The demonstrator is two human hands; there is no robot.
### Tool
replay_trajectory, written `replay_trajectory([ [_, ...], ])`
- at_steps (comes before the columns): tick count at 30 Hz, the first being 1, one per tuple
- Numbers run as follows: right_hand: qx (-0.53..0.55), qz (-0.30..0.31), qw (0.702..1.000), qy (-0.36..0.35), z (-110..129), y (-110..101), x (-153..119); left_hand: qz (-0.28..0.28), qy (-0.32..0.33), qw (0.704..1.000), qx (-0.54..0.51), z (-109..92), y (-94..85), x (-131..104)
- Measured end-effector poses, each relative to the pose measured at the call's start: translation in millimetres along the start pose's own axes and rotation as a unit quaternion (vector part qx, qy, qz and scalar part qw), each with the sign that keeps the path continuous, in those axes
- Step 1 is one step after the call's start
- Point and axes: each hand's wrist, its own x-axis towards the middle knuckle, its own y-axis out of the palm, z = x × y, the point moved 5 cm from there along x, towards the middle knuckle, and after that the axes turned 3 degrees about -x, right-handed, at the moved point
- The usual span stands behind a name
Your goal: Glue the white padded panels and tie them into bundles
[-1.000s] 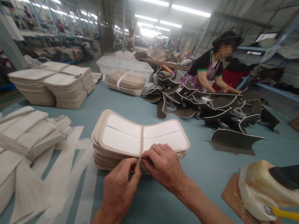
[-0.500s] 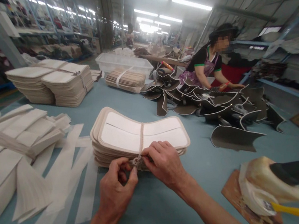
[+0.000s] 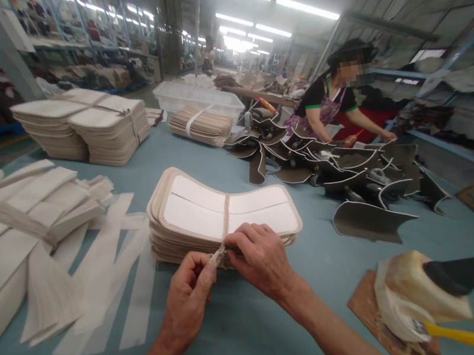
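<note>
A stack of beige panels [image 3: 195,199] with white faces lies in front of me, sagging in the middle. A narrow cloth tie [image 3: 227,212] runs across its top and down the near side. My left hand [image 3: 188,296] pinches the tie's gathered end between thumb and fingers, just off the stack's near edge. My right hand [image 3: 261,257] is closed on the tie where it meets that edge, its fingers bent against the stack. The fingertips hide the part of the tie between the hands.
Left lie banded white strips [image 3: 55,194] and loose strips [image 3: 126,303]. Behind stand tied panel stacks [image 3: 108,132] and a clear plastic bin [image 3: 201,96]. Right are dark curved pieces [image 3: 369,216], a container with a black top [image 3: 420,286] and a yellow handle [image 3: 469,336]. A co-worker [image 3: 337,98] stands beyond.
My left fingers have closed in and drawn the tie's end out toward the lower left. My right hand stays nearly still. The co-worker's arm has reached farther right.
</note>
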Motion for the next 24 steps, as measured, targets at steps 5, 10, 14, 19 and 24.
replay_trajectory([
  [5,-0.029,-0.031,0.998,-0.037,7,1,-1,0.058,0.025,0.996,0.064,-7,2.2,-19],
  [10,-0.041,-0.028,0.998,-0.034,14,9,-4,-0.008,0.049,0.993,0.108,4,-7.3,-32],
  [14,-0.013,-0.037,0.999,-0.037,13,10,-4,-0.119,0.036,0.984,0.128,15,-25.5,-23],
  [19,0.078,-0.039,0.996,-0.034,5,2,-4,-0.074,0.057,0.987,0.129,13,-16.5,-11],
  [24,0.177,-0.034,0.984,-0.004,2,-5,-7,-0.020,0.046,0.992,0.115,16,12.4,-7],
])
